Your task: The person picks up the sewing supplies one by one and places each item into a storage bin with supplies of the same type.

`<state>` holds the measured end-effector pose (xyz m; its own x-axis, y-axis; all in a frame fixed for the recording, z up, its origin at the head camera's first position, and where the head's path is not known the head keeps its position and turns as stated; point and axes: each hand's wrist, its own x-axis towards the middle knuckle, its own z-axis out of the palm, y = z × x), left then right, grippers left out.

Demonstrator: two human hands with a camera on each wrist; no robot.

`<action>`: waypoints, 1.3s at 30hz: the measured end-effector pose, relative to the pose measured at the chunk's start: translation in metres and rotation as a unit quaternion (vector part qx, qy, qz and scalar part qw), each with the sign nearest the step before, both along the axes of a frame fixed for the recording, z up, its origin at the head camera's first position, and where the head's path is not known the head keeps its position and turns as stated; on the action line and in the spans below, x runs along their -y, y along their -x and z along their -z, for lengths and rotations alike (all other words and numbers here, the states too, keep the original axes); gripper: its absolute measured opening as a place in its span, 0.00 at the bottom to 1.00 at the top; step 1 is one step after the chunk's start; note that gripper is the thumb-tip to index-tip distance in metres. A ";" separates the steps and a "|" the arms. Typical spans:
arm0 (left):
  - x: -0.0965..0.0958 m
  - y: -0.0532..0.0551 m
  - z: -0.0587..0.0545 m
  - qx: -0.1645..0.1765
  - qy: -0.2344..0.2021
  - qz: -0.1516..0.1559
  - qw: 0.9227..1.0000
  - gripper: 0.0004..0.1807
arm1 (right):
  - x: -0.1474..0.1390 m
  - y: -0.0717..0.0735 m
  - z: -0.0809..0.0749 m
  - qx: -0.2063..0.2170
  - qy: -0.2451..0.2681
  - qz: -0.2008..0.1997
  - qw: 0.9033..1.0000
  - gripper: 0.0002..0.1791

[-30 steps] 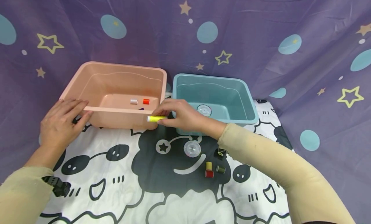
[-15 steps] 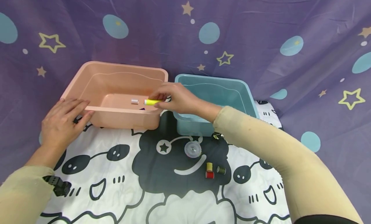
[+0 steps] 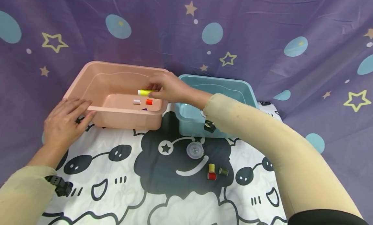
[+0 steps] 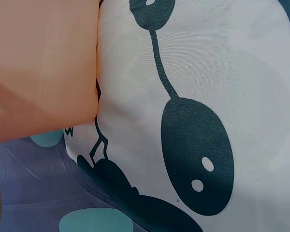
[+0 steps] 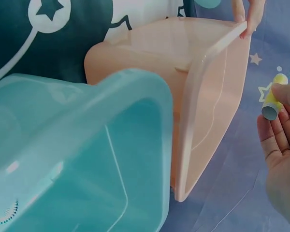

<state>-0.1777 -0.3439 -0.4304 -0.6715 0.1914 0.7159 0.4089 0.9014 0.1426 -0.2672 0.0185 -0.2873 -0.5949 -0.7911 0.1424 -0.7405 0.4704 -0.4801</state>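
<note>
My right hand (image 3: pixel 170 87) pinches a yellow thread spool (image 3: pixel 144 92) between thumb and fingers, above the right part of the peach bin (image 3: pixel 125 111). In the right wrist view the spool (image 5: pixel 272 104) shows its grey end, held at the fingertips. My left hand (image 3: pixel 65 119) holds the bin's front left rim, fingers over the edge and thumb at the outside. On the bin floor lie a white spool (image 3: pixel 137 102), an orange-red spool (image 3: pixel 149 102) and a purple piece (image 3: pixel 144 109), mostly hidden by the front wall. The left wrist view shows mainly the bin's outer wall (image 4: pixel 43 67).
A blue bin (image 3: pixel 192 129) stands right of the peach one, with a round pin disc (image 5: pixel 8 212) inside. On the patterned cloth lie another pin disc (image 3: pixel 195 150) and a mustard spool (image 3: pixel 211 168), red spool (image 3: pixel 211 176) and olive spool (image 3: pixel 223 171). A purple curtain (image 3: pixel 163 30) hangs behind.
My right hand has carried the yellow spool up and back, from in front of the peach bin's front right corner to above its inside. The left hand stays on the rim.
</note>
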 end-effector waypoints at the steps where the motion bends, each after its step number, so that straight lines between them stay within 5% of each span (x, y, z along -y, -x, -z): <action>1: 0.000 0.000 0.000 -0.002 0.000 -0.001 1.000 0.42 | 0.002 0.002 -0.001 -0.002 -0.001 0.000 1.000 0.13; 39: 0.000 0.001 0.001 -0.019 -0.007 0.004 1.000 0.39 | 0.053 0.066 0.005 0.003 -0.131 0.064 0.989 0.13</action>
<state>-0.1788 -0.3441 -0.4310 -0.6419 0.1867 0.7437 0.4219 0.8959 0.1393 -0.3329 -0.0343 -0.2921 -0.6927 -0.7187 -0.0602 -0.6646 0.6686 -0.3335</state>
